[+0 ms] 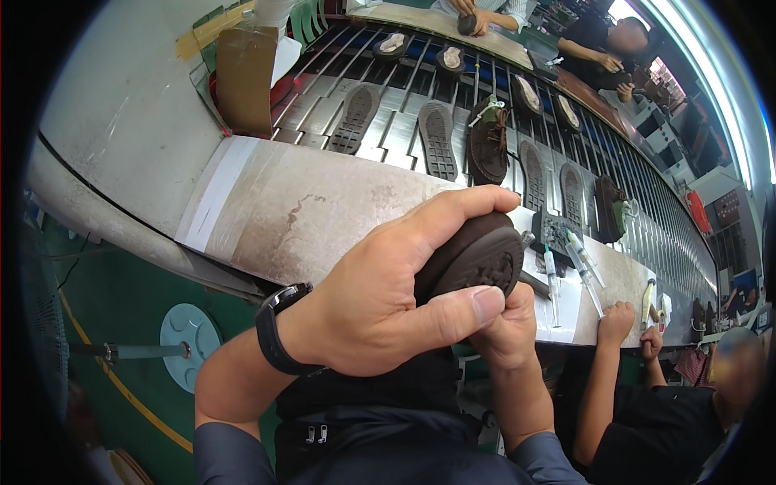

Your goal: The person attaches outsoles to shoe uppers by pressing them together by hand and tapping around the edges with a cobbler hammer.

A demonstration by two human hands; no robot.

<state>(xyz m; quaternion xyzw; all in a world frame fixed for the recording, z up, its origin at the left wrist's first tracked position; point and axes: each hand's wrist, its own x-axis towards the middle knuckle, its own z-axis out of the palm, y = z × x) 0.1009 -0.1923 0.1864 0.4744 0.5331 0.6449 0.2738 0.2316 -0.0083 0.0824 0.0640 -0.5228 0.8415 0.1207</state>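
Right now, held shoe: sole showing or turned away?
Partly showing: the dark brown shoe has tread visible at its exposed end; the left hand covers much of the rest.

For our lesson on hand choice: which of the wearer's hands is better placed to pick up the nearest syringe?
Probably the right hand: the syringe lies close by on its right. The left hand is farther away and wrapped around the brown shoe, which it could support.
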